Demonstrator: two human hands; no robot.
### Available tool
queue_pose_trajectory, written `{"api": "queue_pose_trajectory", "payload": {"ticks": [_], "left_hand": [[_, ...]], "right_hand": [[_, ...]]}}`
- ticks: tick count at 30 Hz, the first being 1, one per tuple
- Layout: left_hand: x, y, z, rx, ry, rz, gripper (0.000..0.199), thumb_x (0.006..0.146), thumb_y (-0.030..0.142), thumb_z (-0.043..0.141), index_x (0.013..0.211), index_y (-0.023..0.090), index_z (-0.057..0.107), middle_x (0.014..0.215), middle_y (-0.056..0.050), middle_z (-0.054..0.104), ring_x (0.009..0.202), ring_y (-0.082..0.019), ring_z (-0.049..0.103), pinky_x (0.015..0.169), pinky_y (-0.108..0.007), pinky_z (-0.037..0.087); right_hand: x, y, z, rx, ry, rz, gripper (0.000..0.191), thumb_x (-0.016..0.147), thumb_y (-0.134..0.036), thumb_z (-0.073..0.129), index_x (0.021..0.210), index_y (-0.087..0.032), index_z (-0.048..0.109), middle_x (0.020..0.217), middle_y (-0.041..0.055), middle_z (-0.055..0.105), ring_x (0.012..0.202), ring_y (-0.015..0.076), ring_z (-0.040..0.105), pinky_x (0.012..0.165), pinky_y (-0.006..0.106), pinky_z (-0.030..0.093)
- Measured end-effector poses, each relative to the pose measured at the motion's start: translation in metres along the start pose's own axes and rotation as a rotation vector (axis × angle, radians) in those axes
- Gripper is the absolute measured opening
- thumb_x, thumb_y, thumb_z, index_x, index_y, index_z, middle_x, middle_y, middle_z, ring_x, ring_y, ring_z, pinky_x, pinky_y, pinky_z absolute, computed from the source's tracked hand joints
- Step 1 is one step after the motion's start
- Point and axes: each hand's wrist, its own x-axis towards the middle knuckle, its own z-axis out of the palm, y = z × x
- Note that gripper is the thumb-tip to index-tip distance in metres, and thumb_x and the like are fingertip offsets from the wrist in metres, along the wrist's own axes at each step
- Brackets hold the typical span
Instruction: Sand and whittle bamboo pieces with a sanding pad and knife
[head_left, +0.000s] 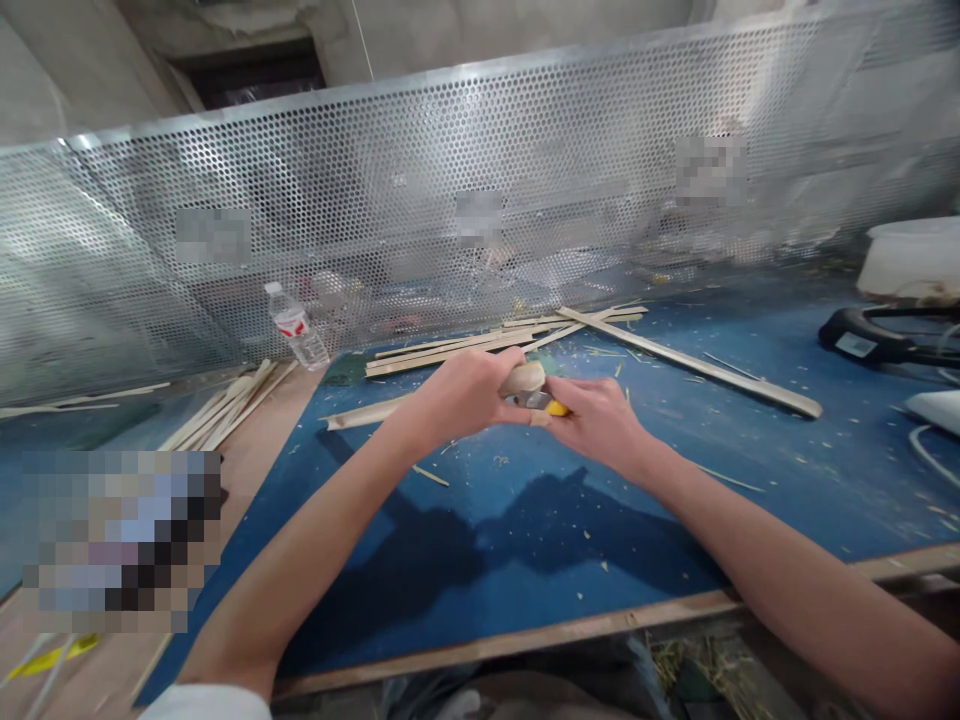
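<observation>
Left hand [461, 395] grips pale bamboo [523, 379], right hand [596, 425] yellow-handled tool [556, 408].

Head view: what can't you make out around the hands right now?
Head view:
- yellow tool handle: mostly hidden by the right hand; any blade is not visible.
- pale rounded piece: partly hidden by the left hand; what it is stays unclear.
- black object: cut off by the right edge.
- pixelated patch at lower left: blurred, so its contents are unreadable.
</observation>
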Motion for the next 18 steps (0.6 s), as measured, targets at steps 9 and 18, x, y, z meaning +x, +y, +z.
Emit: {"api": "queue_pose_trajectory", "payload": {"ticks": [9, 18], "left_hand": [[-0.001, 0.001, 0.000, -0.023, 0.016, -0.052, 0.040, 0.080, 0.053, 0.077, 0.082, 0.018, 0.057, 0.066, 0.003, 0.057, 0.059, -0.012, 0.044, 0.058, -0.026, 0.030], [0.001, 0.002, 0.000, -0.022, 0.043, -0.078, 0.041, 0.082, 0.056, 0.072, 0.076, 0.019, 0.055, 0.062, 0.005, 0.051, 0.058, -0.011, 0.040, 0.056, -0.027, 0.028]], "right_hand": [[-0.002, -0.005, 0.007, 0.025, -0.044, 0.136, 0.013, 0.083, -0.027, 0.048, 0.070, -0.023, 0.047, 0.057, -0.0031, 0.054, 0.048, 0.0108, 0.043, 0.053, 0.026, 0.024], [-0.002, -0.013, 0.014, 0.166, 0.009, 0.253, 0.023, 0.083, -0.031, 0.052, 0.068, -0.025, 0.036, 0.050, -0.0066, 0.038, 0.045, 0.0099, 0.032, 0.049, 0.024, 0.024]]}}
